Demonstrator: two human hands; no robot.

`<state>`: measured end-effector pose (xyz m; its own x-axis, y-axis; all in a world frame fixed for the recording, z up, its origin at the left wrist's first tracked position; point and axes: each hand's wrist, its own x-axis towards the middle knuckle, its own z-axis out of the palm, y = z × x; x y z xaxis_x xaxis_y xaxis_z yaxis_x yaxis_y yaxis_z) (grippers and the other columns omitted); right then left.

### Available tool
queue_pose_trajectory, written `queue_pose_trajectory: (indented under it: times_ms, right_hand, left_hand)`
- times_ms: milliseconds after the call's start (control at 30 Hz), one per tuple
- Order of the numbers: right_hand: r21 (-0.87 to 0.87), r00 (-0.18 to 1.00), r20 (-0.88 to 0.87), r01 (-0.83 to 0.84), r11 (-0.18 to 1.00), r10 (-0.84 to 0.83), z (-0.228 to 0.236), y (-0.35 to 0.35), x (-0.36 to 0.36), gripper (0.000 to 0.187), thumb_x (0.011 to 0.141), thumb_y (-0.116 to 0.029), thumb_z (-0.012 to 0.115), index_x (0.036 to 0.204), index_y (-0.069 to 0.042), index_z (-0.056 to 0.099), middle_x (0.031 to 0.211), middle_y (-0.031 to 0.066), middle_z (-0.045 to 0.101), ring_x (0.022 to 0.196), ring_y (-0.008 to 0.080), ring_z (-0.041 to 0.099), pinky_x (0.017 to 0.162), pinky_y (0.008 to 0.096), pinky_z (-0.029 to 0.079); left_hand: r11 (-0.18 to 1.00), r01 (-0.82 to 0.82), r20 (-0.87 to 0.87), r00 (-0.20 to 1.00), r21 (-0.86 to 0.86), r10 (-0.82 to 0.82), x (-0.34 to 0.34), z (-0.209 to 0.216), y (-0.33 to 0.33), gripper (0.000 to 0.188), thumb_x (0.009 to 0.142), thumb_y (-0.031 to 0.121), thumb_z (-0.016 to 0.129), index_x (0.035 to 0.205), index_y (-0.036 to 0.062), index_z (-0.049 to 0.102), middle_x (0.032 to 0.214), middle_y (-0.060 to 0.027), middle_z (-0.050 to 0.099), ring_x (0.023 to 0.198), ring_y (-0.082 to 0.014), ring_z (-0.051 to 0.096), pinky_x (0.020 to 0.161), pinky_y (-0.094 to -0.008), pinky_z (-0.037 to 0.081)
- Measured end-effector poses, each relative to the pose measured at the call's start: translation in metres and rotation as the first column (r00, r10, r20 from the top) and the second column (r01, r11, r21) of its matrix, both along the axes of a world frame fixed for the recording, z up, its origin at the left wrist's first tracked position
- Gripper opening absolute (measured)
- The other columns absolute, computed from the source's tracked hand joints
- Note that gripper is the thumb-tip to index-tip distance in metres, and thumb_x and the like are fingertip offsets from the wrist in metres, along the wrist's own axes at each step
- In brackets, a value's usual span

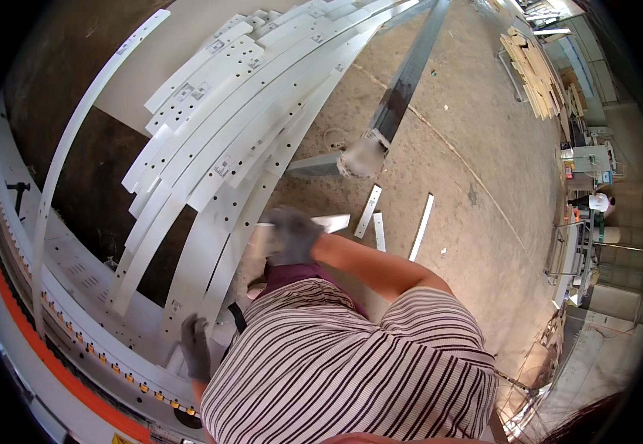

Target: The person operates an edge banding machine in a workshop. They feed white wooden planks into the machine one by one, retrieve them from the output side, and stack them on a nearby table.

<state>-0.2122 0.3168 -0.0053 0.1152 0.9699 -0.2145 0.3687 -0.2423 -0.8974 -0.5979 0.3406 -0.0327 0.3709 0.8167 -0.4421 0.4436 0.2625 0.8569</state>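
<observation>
My right hand (292,235), in a grey glove and blurred by motion, is in front of my body. It is closed around a short white metal strip (333,222), whose ends show on both sides of the glove. My left hand (196,346), also gloved in grey, hangs low near the machine's edge with its fingers loosely bent and apart, holding nothing. Ahead and to the left lies a fanned pile of long white metal strips (210,152) with punched holes, its near ends close to my left hand.
Three short white strips, one a longer piece (422,226), lie on the concrete floor (476,244) to the right. A dark metal beam (408,78) stretches away ahead. The curved machine edge with an orange band (22,337) runs along the left. Wooden boards (530,74) and a workbench (586,166) stand far right.
</observation>
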Motion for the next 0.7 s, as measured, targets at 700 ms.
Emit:
queue_pose_trajectory:
  times_ms: [700]
  right_hand:
    - [-0.438, 0.274, 0.551, -0.709, 0.553, 0.788, 0.121, 0.025, -0.066, 0.079, 0.071, -0.058, 0.064, 0.130, -0.012, 0.040, 0.118, 0.0186, 0.058, 0.110, 0.0340, 0.056, 0.091, 0.0410, 0.045]
  left_hand:
    - [0.454, -0.761, 0.759, -0.076, -0.463, 0.647, -0.018, 0.017, -0.036, 0.033, 0.090, 0.037, 0.056, 0.109, 0.0104, 0.054, 0.102, -0.0035, 0.059, 0.098, -0.0194, 0.056, 0.090, -0.0371, 0.045]
